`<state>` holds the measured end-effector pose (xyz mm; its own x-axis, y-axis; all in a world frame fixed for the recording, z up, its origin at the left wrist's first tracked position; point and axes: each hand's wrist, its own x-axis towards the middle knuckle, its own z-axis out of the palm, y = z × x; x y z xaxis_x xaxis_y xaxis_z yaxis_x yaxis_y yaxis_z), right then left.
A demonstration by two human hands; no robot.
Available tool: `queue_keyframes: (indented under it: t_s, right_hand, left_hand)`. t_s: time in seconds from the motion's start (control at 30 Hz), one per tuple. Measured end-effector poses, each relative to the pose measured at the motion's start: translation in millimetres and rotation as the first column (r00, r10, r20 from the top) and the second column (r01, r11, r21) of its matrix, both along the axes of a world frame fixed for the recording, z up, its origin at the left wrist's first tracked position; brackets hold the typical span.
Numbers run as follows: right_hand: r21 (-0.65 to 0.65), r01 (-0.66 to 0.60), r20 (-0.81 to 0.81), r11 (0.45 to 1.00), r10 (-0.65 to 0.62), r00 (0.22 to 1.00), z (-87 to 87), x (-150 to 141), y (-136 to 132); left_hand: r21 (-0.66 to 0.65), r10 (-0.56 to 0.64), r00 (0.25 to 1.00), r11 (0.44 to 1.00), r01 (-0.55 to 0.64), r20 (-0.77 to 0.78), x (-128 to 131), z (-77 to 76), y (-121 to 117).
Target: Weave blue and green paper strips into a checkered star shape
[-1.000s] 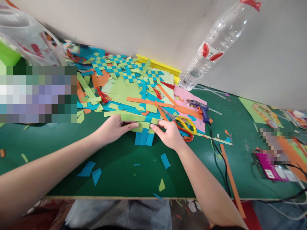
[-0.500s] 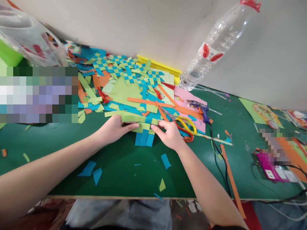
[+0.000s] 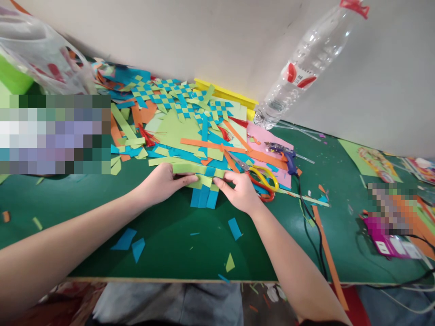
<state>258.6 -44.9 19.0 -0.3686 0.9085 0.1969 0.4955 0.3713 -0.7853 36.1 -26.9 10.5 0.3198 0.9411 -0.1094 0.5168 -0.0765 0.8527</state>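
Note:
Between my hands is a piece of woven paper strips, light green ones crossing blue ones, held just over the green table. My left hand is closed on its left side, with the thumb in front and the fingers behind. On the right side, my right hand pinches the weave between thumb and fingers. Blue strip ends hang down toward me below the thumbs. Scissors with yellow and red handles lie just beyond my right hand. Farther back lie several finished-looking blue and green woven pieces.
A clear plastic bottle with a red cap leans against the wall. A blue glue gun trails a black cord to the front edge. Paper scraps dot the green table. A plastic bag stands at the left.
The blue strip ends below my thumbs have shifted very slightly left. Both hands keep their place and grip.

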Motion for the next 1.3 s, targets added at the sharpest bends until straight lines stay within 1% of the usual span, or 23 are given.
queue_keyframes:
  t_s: [0.2,0.33,0.53,0.7,0.83,0.97,1.03,1.17,1.3]
  right_hand:
    - [-0.009,0.009,0.001,1.0,-0.009,1.0,-1.1,-1.3,-0.7]
    - [-0.035,-0.011,-0.03,0.999,0.01,1.0,2.1,-0.7,-2.1]
    - [-0.076,-0.032,-0.07,0.997,0.027,0.997,5.0,0.0,-3.9]
    - [-0.053,-0.02,-0.077,0.998,0.016,0.997,3.6,-1.4,-5.4]
    - [-0.054,-0.025,-0.036,0.998,0.023,0.999,4.0,-0.9,-5.2]
    - [-0.023,0.027,0.052,0.999,-0.026,0.998,2.6,-0.7,-4.5]
    - [-0.01,0.037,0.069,0.999,-0.036,0.997,1.7,-1.0,-4.5]
    - [-0.02,0.034,0.053,0.999,-0.033,0.998,1.7,-1.2,-4.4]
    - [-0.059,0.065,-0.005,0.996,-0.065,0.998,3.1,0.2,-3.1]
  left_hand:
    - [-0.013,0.01,1.0,1.0,-0.01,-0.011,1.0,1.9,-1.0]
    - [-0.019,0.013,1.0,1.0,-0.012,0.016,1.3,2.5,-1.4]
    - [0.003,-0.006,1.0,1.0,0.006,0.023,0.7,2.4,-1.2]
    - [0.055,-0.029,1.0,0.998,0.03,-0.005,0.7,4.2,-1.3]
    - [0.064,-0.028,1.0,0.998,0.029,-0.009,1.5,5.7,-2.3]
    - [0.065,-0.017,1.0,0.998,0.016,0.004,2.3,5.6,-2.9]
    - [0.065,-0.015,1.0,0.998,0.014,0.012,2.9,5.9,-3.1]
    - [0.029,0.002,1.0,1.0,-0.002,0.005,3.6,6.5,-3.1]
    - [-0.04,0.006,0.998,0.999,-0.003,0.069,2.2,5.5,-2.5]
